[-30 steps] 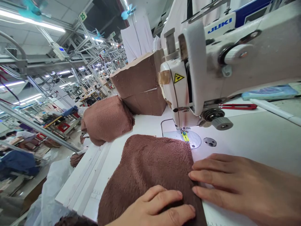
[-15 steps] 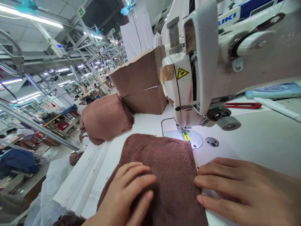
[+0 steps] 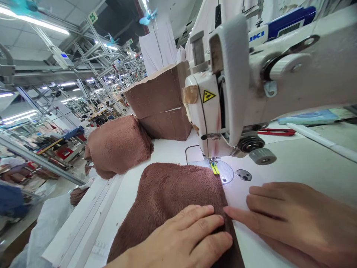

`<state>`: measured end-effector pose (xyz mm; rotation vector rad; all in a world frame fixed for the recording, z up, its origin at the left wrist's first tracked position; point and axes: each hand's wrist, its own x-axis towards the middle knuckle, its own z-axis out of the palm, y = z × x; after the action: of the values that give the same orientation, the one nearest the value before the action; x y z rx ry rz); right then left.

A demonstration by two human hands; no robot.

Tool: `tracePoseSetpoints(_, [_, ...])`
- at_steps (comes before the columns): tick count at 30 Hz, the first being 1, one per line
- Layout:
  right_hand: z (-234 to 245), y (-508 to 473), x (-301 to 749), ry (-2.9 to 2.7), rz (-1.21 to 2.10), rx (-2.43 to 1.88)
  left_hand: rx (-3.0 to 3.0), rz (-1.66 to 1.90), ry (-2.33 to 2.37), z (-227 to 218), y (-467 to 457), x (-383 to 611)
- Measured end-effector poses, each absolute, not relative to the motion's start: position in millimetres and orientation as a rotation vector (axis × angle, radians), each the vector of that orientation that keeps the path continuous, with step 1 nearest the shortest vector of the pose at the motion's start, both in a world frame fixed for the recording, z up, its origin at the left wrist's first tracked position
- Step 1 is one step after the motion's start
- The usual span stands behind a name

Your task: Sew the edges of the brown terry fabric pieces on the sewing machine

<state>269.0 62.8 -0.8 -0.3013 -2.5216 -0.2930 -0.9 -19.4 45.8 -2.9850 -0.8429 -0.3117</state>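
Cloth (image 3: 173, 191): brown, near side of the foot (image 3: 214, 167), corner close by.
Left hand (image 3: 195, 234): spread open atop the cloth, gripping nothing.
Right hand (image 3: 281, 214): half-curled, 1 fingertip at the edge, nothing visibly held.
Risk: uneven pressure from 2 hands could skew the edge.

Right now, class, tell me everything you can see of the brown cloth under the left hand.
The brown cloth looks soft and fuzzy, like fleece, with gentle ripples. It lies spread on the white table, its left outline curving, its right edge straighter. Its far right corner reaches the yellow foot; whether it sits underneath is unclear. The left hand rests on it, and a fingertip of the right hand is at its right edge.
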Motion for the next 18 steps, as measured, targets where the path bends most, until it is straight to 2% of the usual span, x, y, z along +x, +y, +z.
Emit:
tracePoseSetpoints(11, [-1,86,261,-2.388,-0.339,-0.462,-3.018,-0.315,-1.063,48,15,15])
tracePoseSetpoints(18, [-32,91,260,-2.364,-0.359,-0.564,-2.984,-0.394,-1.067,45,25,15])
